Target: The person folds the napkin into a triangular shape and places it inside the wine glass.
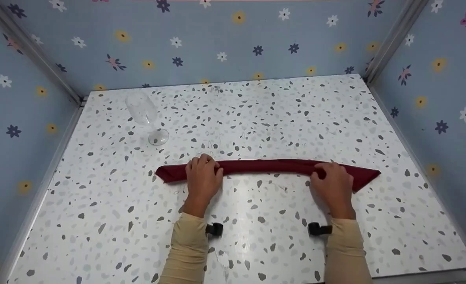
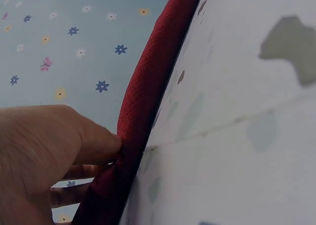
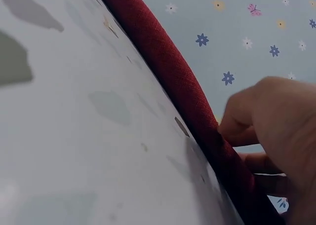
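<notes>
A dark red cloth napkin (image 1: 264, 166), folded into a long narrow band with slanted ends, lies across the table. Near its left end my left hand (image 1: 204, 177) grips the band; in the left wrist view, the thumb presses the near edge of the cloth (image 2: 143, 82) while other fingers reach over its far side. My right hand (image 1: 333, 181) holds the band towards its right end. Seen from the right wrist, thumb and fingers pinch the rolled cloth (image 3: 173, 72). The undersides of the fingers are partly hidden.
A clear stemmed glass (image 1: 142, 110) stands at the back left, its round foot on the speckled white table (image 1: 256, 244). Flower-patterned blue panels (image 1: 217, 31) enclose the back and both sides. Black camera mounts (image 1: 216, 229) stick out from both wrists.
</notes>
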Available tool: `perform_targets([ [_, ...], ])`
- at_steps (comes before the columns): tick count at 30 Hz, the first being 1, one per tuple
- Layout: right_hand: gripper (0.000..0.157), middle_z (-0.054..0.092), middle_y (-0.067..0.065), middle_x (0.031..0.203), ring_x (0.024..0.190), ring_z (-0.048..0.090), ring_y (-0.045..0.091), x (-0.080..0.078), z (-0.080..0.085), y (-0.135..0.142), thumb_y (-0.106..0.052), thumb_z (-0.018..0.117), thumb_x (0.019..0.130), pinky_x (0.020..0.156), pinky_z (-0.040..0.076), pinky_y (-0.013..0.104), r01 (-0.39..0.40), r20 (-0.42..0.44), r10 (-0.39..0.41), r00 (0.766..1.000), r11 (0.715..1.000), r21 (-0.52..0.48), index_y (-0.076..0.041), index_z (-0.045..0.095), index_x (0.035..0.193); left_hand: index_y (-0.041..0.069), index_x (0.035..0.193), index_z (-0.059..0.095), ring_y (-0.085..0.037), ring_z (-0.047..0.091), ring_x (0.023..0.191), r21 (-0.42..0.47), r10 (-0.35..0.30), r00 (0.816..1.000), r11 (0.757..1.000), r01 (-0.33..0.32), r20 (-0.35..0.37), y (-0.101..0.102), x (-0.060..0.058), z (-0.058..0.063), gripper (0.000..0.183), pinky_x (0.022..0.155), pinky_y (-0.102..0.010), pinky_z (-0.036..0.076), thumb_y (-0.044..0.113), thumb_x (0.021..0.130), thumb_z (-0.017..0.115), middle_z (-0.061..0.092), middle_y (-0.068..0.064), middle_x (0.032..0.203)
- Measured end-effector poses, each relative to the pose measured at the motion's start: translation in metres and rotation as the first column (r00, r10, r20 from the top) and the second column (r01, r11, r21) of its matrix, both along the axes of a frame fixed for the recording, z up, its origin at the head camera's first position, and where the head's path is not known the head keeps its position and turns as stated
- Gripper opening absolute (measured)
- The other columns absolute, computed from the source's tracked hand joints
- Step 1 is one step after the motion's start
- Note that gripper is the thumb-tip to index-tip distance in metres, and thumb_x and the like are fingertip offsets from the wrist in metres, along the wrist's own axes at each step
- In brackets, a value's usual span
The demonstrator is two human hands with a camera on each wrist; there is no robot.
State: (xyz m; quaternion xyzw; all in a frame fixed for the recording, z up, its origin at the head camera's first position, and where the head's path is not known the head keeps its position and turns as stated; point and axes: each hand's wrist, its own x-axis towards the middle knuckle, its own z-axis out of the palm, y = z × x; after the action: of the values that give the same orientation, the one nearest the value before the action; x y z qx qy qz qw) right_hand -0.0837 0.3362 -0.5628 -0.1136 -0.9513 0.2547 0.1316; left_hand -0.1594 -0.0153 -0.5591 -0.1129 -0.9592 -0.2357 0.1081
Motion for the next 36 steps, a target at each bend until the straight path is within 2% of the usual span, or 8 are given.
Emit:
perform_targets([
  [4, 0.037, 0.064, 0.019, 0.121, 0.115, 0.053, 0.043, 0.001, 0.0, 0.001, -0.025, 0.071, 0.089, 0.096, 0.031, 0.067, -0.044, -0.001, 0.044, 0.999, 0.999, 0.025, -0.008, 0.07, 0.123, 0.007, 0.099, 0.074, -0.032, 0.051, 0.11, -0.022, -0.027, 0.998, 0.999, 0.028, 0.055, 0.002, -0.001, 0.002, 0.038, 0.109, -0.051, 0.03, 0.044, 0.089, 0.074, 0.062, -0.006, 0.113],
  [7, 0.036, 0.063, 0.02, 0.121, 0.115, 0.053, 0.044, 0.0, 0.001, 0.001, -0.025, 0.071, 0.091, 0.097, 0.031, 0.066, -0.051, -0.003, 0.051, 0.999, 0.998, 0.034, -0.008, 0.071, 0.122, 0.008, 0.106, 0.072, -0.033, 0.051, 0.116, -0.048, -0.029, 0.995, 0.998, 0.034, 0.098, 0.002, -0.002, 0.002, 0.045, 0.113, -0.053, 0.025, 0.049, 0.086, 0.077, 0.064, -0.007, 0.116],
  [14, 0.027, 0.061, 0.02, 0.128, 0.122, 0.051, 0.042, -0.002, 0.001, 0.0, -0.02, 0.066, 0.097, 0.106, 0.027, 0.063, -0.069, -0.039, 0.07, 0.997, 0.997, 0.024, -0.003, 0.073, 0.117, 0.011, 0.116, 0.071, -0.035, 0.053, 0.117, -0.083, -0.019, 0.996, 0.996, 0.026, 0.092, 0.0, -0.003, -0.001, 0.034, 0.113, -0.057, 0.024, 0.03, 0.088, 0.078, 0.067, -0.009, 0.119],
  [20, 0.026, 0.057, 0.02, 0.136, 0.13, 0.047, 0.043, -0.003, 0.0, -0.001, -0.015, 0.06, 0.1, 0.113, 0.018, 0.066, -0.089, -0.043, 0.091, 0.995, 0.996, 0.032, 0.0, 0.071, 0.118, 0.018, 0.123, 0.071, -0.034, 0.055, 0.116, -0.083, -0.003, 0.997, 0.996, 0.01, 0.08, 0.0, -0.003, -0.001, 0.032, 0.111, -0.058, 0.025, 0.031, 0.093, 0.072, 0.067, -0.008, 0.12],
  [24, 0.027, 0.056, 0.021, 0.139, 0.133, 0.044, 0.043, -0.004, -0.001, -0.001, -0.015, 0.056, 0.102, 0.113, 0.016, 0.067, -0.088, -0.039, 0.089, 0.995, 0.996, 0.028, 0.002, 0.07, 0.118, 0.021, 0.121, 0.073, -0.033, 0.055, 0.113, -0.093, -0.004, 0.998, 0.996, 0.009, 0.055, 0.001, -0.004, -0.002, 0.028, 0.11, -0.059, 0.026, 0.03, 0.095, 0.07, 0.067, -0.007, 0.115],
  [30, 0.027, 0.061, 0.026, 0.127, 0.123, 0.05, 0.045, -0.006, -0.002, -0.003, -0.014, 0.055, 0.102, 0.111, 0.023, 0.06, -0.091, -0.082, 0.093, 0.992, 0.996, 0.024, 0.005, 0.07, 0.113, 0.015, 0.113, 0.075, -0.034, 0.055, 0.113, -0.057, -0.007, 0.999, 0.998, 0.01, 0.042, 0.004, 0.0, -0.004, 0.022, 0.111, -0.06, 0.025, 0.024, 0.094, 0.069, 0.065, -0.009, 0.11],
  [33, 0.026, 0.063, 0.027, 0.119, 0.116, 0.053, 0.045, -0.008, -0.003, -0.005, -0.013, 0.056, 0.1, 0.107, 0.029, 0.057, -0.076, -0.103, 0.078, 0.992, 0.997, 0.026, 0.006, 0.071, 0.11, 0.013, 0.111, 0.075, -0.034, 0.055, 0.114, -0.043, -0.017, 0.999, 0.999, 0.019, 0.049, 0.005, 0.002, -0.004, 0.02, 0.112, -0.061, 0.024, 0.022, 0.094, 0.069, 0.065, -0.009, 0.112],
  [36, 0.027, 0.064, 0.027, 0.114, 0.112, 0.054, 0.045, -0.012, -0.003, -0.008, -0.013, 0.057, 0.1, 0.104, 0.033, 0.055, -0.055, -0.086, 0.057, 0.995, 0.998, 0.027, 0.005, 0.071, 0.113, 0.011, 0.111, 0.074, -0.034, 0.054, 0.118, -0.047, -0.024, 0.998, 0.999, 0.027, 0.064, 0.004, 0.002, -0.003, 0.02, 0.112, -0.062, 0.023, 0.021, 0.095, 0.067, 0.067, -0.008, 0.116],
])
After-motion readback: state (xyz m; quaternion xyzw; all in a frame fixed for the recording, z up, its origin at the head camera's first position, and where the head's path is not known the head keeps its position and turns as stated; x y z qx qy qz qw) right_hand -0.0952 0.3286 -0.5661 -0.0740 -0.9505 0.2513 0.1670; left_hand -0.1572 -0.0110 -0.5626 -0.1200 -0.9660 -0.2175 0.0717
